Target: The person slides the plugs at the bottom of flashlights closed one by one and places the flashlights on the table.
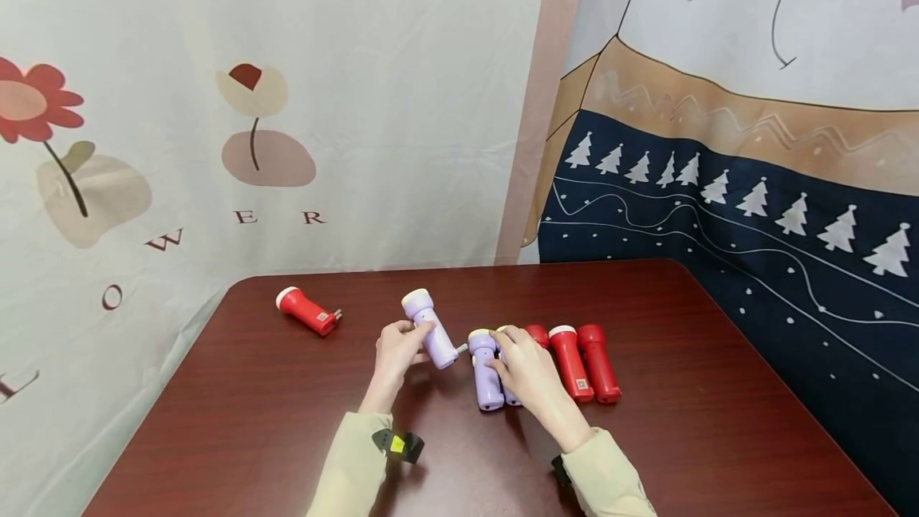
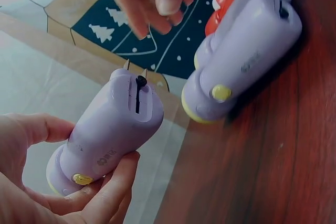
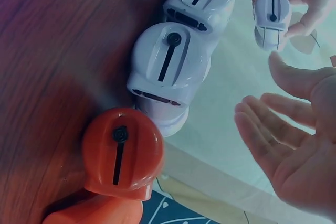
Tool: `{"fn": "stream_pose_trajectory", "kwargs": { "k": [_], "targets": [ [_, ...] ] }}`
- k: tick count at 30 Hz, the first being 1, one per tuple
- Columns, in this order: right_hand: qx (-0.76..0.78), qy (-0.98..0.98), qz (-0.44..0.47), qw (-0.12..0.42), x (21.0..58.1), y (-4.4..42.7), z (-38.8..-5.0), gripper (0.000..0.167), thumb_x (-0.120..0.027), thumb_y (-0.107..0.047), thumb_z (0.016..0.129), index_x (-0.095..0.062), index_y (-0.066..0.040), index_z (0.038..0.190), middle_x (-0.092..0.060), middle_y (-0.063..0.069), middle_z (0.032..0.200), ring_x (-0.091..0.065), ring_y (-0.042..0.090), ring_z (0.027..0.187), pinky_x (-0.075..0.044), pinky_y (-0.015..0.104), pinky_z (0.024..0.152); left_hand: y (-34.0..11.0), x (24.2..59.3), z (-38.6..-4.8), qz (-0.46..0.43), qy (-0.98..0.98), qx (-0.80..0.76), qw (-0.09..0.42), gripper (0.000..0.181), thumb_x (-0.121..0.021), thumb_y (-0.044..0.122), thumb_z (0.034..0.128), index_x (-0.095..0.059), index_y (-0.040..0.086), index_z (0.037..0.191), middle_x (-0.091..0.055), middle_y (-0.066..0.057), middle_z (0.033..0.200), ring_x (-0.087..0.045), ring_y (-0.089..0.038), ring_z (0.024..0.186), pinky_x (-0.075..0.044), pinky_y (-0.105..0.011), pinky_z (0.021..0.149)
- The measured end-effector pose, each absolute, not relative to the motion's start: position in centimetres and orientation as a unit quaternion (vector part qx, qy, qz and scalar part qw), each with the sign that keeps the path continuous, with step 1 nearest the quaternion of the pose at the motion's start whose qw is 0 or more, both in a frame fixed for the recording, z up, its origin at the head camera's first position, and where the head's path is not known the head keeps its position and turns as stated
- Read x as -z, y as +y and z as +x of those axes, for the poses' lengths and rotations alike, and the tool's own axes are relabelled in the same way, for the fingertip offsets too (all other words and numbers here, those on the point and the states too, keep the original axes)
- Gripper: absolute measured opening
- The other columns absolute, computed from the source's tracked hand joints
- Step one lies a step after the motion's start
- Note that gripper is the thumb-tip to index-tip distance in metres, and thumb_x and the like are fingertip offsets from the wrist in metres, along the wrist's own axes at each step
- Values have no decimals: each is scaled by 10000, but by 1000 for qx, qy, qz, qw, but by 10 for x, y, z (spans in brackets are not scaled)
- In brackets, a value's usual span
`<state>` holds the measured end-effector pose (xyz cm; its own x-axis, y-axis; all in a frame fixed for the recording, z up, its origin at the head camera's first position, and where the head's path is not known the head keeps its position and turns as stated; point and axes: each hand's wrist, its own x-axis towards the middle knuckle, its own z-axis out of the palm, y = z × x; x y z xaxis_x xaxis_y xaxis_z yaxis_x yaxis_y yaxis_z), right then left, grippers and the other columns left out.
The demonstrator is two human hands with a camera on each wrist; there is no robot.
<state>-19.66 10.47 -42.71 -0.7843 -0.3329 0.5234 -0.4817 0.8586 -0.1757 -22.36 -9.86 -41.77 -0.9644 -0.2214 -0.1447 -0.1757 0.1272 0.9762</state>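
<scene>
My left hand (image 1: 393, 353) grips a lavender flashlight (image 1: 434, 333) above the table, its pale lens end tilted up and away. Two metal plug prongs stick out near its slotted tail, plain in the left wrist view. My right hand (image 3: 299, 145) holds nothing; its fingers are extended and parted from the thumb. In the head view it hovers over a row of flashlights and hides part of it. Two lavender flashlights (image 1: 485, 373) lie there side by side, the second mostly covered. Beside them on the right are red flashlights (image 1: 572, 365), one partly behind the hand.
Another red flashlight (image 1: 309, 311) lies alone at the table's back left, its prongs out. The dark red-brown table (image 1: 251, 437) reaches back to a printed curtain (image 1: 402, 102). Dark straps (image 1: 399, 446) sit at the sleeves.
</scene>
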Motion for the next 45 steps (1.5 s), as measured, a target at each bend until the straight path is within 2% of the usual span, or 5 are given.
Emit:
{"fn": "stream_pose_trajectory", "kwargs": {
  "k": [6, 15, 23, 35, 45],
  "targets": [
    [-147, -919, 249, 267, 427, 102, -196, 433, -814, -227, 726, -669, -103, 1115, -655, 37, 994, -613, 170, 944, -555, 311, 715, -91, 415, -218, 120, -748, 652, 17, 445, -659, 216, 833, -588, -102, 1136, -670, -280, 1043, -696, -185, 739, -587, -360, 664],
    [-158, -905, 283, 275, 426, 98, -195, 402, -828, -216, 700, -675, -140, 1065, -676, -17, 977, -599, 159, 954, -555, 289, 669, -84, 412, -213, 113, -742, 661, 10, 467, -664, 214, 837, -574, -105, 1165, -665, -269, 1066, -692, -185, 755, -586, -374, 685],
    [-149, -892, 302, 303, 427, 97, -195, 403, -841, -228, 678, -684, -147, 1040, -684, -17, 981, -601, 168, 920, -547, 275, 673, -82, 408, -210, 102, -741, 663, 11, 481, -669, 223, 839, -569, -114, 1167, -674, -261, 1042, -689, -173, 740, -583, -402, 697],
    [-156, -880, 315, 319, 428, 96, -194, 394, -842, -225, 673, -703, -128, 1028, -699, -14, 991, -620, 160, 886, -543, 287, 651, -81, 408, -207, 95, -740, 666, 11, 466, -666, 223, 843, -573, -113, 1153, -676, -261, 1038, -683, -159, 729, -586, -375, 664],
    [-163, -871, 323, 333, 430, 95, -194, 375, -848, -209, 662, -703, -141, 1001, -695, -21, 963, -601, 147, 849, -537, 266, 658, -81, 408, -205, 92, -742, 664, 11, 446, -664, 218, 840, -576, -108, 1131, -678, -268, 1056, -694, -172, 739, -582, -412, 707]
  ]
}}
